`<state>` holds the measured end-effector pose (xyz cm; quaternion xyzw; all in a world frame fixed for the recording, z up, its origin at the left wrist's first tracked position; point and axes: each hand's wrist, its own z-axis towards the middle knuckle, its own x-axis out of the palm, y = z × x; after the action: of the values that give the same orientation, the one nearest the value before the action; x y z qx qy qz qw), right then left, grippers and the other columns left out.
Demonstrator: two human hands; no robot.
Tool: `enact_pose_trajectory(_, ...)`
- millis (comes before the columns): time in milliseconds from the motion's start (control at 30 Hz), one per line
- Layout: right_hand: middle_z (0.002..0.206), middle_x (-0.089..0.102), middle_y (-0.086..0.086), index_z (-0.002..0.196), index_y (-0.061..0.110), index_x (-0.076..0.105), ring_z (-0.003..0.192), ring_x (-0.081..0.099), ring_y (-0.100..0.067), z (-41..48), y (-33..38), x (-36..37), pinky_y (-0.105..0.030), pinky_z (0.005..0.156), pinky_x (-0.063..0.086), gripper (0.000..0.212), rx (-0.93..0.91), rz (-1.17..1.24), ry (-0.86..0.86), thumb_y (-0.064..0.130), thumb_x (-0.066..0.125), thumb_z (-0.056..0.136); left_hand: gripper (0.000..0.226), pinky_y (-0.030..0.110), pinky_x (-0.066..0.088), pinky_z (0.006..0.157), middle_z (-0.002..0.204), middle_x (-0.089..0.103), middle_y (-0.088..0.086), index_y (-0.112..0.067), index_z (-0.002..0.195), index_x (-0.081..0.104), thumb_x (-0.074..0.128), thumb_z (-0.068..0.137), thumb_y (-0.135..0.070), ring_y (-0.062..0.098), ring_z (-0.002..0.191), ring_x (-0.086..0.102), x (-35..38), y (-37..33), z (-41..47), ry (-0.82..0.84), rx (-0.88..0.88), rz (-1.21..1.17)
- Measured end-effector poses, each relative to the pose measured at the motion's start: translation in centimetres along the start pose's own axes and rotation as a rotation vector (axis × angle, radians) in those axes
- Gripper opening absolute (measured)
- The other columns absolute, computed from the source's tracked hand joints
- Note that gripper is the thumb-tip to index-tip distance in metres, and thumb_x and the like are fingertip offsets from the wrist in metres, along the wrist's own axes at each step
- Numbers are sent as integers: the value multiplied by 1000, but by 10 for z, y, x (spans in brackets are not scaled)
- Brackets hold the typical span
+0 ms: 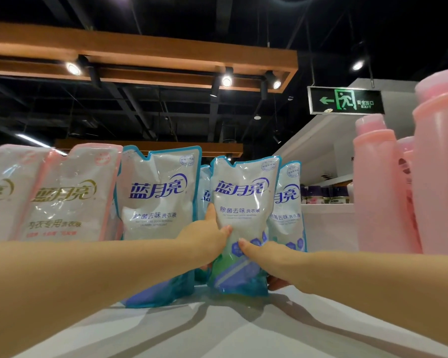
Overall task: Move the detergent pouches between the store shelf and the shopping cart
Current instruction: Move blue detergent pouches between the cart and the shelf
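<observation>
A blue-edged detergent pouch (243, 202) stands upright on the white store shelf (230, 329), and both my hands hold it. My left hand (207, 241) grips its left side, thumb on the front. My right hand (267, 259) grips its lower right side, thumb on the front and fingers behind. Other blue pouches stand around it: one to the left (161, 202), one behind (204, 192) and one to the right (287, 210). The shopping cart is out of view.
Two pink-edged pouches (67, 195) stand at the left of the shelf. Tall pink bottles (380, 187) crowd the right side. A green exit sign (345, 100) hangs overhead, with more shelving behind at the right.
</observation>
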<state>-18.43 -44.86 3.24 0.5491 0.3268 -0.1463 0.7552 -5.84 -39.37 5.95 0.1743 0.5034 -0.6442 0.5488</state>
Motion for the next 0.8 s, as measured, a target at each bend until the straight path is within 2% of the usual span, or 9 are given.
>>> enact_pose_trajectory(167, 109, 58, -7, 122, 9, 52, 90, 56, -19, 10, 2, 2, -19, 62, 46, 65, -24, -127, 9, 63, 38, 90, 86, 42, 57, 79, 133, 45, 14, -26, 146, -19, 46, 93, -45, 29, 105, 58, 11, 15, -4, -12, -93, -41)
enact_pose_trajectory(233, 111, 61, -7, 121, 10, 54, 92, 60, -20, 16, 1, 5, -21, 70, 52, 66, -34, -99, 37, 65, 41, 87, 95, 45, 55, 83, 137, 43, 14, -26, 144, -23, 51, 90, -47, 30, 108, 58, 10, 19, -5, -17, -119, -29)
enact_pose_trajectory(333, 115, 63, -11, 120, 10, 55, 101, 63, -23, 26, 1, 13, -33, 90, 54, 68, -58, -12, 71, 67, 46, 84, 96, 42, 58, 75, 137, 41, 13, -27, 143, -27, 53, 91, -42, 28, 104, 60, 5, 18, -9, 1, -137, -54)
enact_pose_trajectory(500, 117, 62, -11, 122, 11, 55, 105, 61, -24, 31, -1, 15, -33, 91, 53, 65, -57, 99, 111, 63, 50, 84, 97, 38, 58, 73, 134, 43, 12, -29, 142, -28, 54, 92, -33, 26, 98, 62, 3, 21, -20, 34, -108, -13)
enact_pose_trajectory(600, 118, 62, -9, 121, 10, 54, 106, 61, -24, 33, -6, 12, -33, 91, 53, 63, -58, 128, 119, 62, 52, 84, 100, 38, 58, 75, 120, 49, 11, -29, 142, -28, 58, 90, -31, 24, 94, 64, 4, 23, -26, 58, -58, 62)
enact_pose_trajectory(700, 121, 59, -9, 125, 11, 47, 108, 60, -24, 35, -8, 10, -34, 87, 55, 65, -43, 191, 118, 59, 56, 82, 101, 38, 55, 82, 95, 53, 5, -27, 143, -27, 59, 89, -27, 22, 90, 61, 3, 22, -27, 60, 9, 129)
enact_pose_trajectory(800, 128, 51, -9, 133, 11, 34, 114, 55, -27, 35, -9, 12, -38, 91, 53, 76, -32, 212, 74, 59, 59, 80, 101, 33, 55, 77, 80, 49, 1, -29, 143, -25, 59, 89, -27, 18, 77, 57, 0, 24, -27, 62, 30, 148)
